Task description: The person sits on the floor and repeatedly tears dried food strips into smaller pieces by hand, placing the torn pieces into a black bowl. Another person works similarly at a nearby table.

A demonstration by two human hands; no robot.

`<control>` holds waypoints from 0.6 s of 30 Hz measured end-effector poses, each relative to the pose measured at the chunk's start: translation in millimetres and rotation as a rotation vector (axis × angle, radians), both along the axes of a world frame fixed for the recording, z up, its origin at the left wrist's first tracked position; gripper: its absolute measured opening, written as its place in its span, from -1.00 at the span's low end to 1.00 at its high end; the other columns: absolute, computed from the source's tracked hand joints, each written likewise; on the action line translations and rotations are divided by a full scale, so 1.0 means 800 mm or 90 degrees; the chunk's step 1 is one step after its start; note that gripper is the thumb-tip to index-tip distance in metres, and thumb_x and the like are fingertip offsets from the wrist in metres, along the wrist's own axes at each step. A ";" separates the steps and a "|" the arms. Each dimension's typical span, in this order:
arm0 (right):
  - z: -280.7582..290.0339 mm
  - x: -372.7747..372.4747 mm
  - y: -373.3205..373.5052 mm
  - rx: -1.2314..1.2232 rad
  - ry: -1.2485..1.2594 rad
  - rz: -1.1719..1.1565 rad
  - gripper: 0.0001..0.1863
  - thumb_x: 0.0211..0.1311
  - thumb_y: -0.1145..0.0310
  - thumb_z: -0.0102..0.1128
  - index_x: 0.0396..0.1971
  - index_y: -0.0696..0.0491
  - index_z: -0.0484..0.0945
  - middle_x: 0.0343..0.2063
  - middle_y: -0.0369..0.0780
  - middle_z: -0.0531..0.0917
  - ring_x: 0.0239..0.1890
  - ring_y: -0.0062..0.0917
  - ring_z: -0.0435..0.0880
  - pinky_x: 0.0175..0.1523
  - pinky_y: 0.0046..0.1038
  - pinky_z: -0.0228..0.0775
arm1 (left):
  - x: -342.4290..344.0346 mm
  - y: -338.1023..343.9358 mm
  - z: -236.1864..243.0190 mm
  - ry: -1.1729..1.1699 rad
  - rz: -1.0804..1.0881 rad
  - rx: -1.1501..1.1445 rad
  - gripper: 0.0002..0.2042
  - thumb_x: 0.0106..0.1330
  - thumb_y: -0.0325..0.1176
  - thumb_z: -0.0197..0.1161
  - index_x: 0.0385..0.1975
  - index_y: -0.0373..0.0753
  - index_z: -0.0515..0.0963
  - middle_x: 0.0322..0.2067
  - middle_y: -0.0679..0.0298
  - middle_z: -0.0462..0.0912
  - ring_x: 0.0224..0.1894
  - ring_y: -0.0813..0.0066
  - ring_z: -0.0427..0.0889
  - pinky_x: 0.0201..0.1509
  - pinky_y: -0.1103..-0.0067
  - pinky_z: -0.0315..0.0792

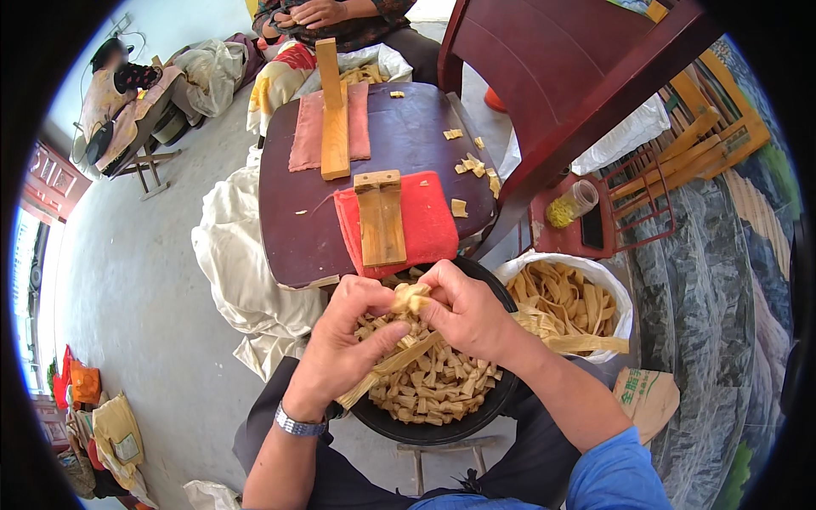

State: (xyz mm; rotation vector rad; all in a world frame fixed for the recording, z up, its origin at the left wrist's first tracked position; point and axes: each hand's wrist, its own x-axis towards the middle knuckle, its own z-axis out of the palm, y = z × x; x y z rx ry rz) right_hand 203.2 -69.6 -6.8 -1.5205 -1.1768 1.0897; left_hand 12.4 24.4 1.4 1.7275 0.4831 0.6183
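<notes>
My left hand (357, 327) and my right hand (459, 314) pinch a pale yellow folded piece (410, 297) between their fingertips, with a long flat strip (382, 370) trailing down under my left hand. Below them a black tub (506, 399) holds many short tan folded pieces (438, 387). Just beyond, a wooden block (381, 225) lies on a red cloth (425, 204) on a dark red chair seat (297, 234). A white sack (620, 314) of long tan strips (569, 306) is beside the tub on the right.
A co-worker's hands (310, 13) are beyond the seat, near a wooden tool (333, 119). Another person (102, 106) sits at back left. A red stand (568, 238) with a jar (574, 204) and phone (593, 228) is right. White cloth (238, 263) drapes left of the seat.
</notes>
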 end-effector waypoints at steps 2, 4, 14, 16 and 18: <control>-0.010 0.001 -0.001 -0.069 0.161 -0.011 -0.80 0.50 0.29 0.15 -0.12 0.09 0.41 -0.53 -0.34 0.53 -0.54 -0.69 0.46 -0.44 -0.57 0.30 | 0.005 -0.007 0.000 0.025 -0.011 0.175 -0.56 0.15 -0.57 0.47 0.05 -0.24 0.55 -0.15 0.21 0.49 -0.02 0.29 0.48 0.09 0.49 0.40; -0.013 0.002 -0.004 -0.195 0.410 0.008 -0.81 0.54 0.23 0.13 -0.14 0.02 0.40 -0.58 -0.43 0.38 -0.63 -0.79 0.26 -0.57 -0.66 0.08 | 0.006 -0.017 -0.004 0.065 -0.008 0.202 -0.55 0.17 -0.57 0.46 0.08 -0.24 0.54 -0.16 0.20 0.51 -0.07 0.24 0.50 0.08 0.44 0.41; -0.007 0.034 -0.031 -0.354 0.377 0.290 -0.80 0.47 0.31 0.14 -0.04 0.06 0.46 -0.51 -0.42 0.45 -0.52 -0.79 0.33 -0.47 -0.66 0.18 | -0.003 -0.040 -0.024 0.172 -0.091 0.518 -0.67 0.01 -0.41 0.48 -0.27 -0.24 0.47 -0.33 0.17 0.49 -0.27 0.16 0.51 -0.16 0.32 0.39; 0.005 0.039 -0.027 -0.294 0.185 0.328 -0.79 0.46 0.36 0.18 -0.02 0.09 0.49 -0.44 -0.41 0.54 -0.43 -0.81 0.44 -0.37 -0.66 0.29 | -0.005 -0.045 -0.025 0.178 -0.101 0.480 -0.73 0.08 -0.39 0.44 -0.46 -0.22 0.40 -0.45 0.18 0.42 -0.39 0.18 0.47 -0.25 0.32 0.36; -0.002 0.059 -0.031 -0.290 0.244 0.318 -0.76 0.44 0.34 0.24 -0.03 0.11 0.52 -0.29 -0.35 0.69 -0.31 -0.79 0.56 -0.26 -0.65 0.41 | -0.011 -0.044 -0.022 0.173 -0.105 0.419 -0.74 0.12 -0.41 0.43 -0.51 -0.22 0.39 -0.50 0.19 0.40 -0.43 0.18 0.45 -0.30 0.32 0.35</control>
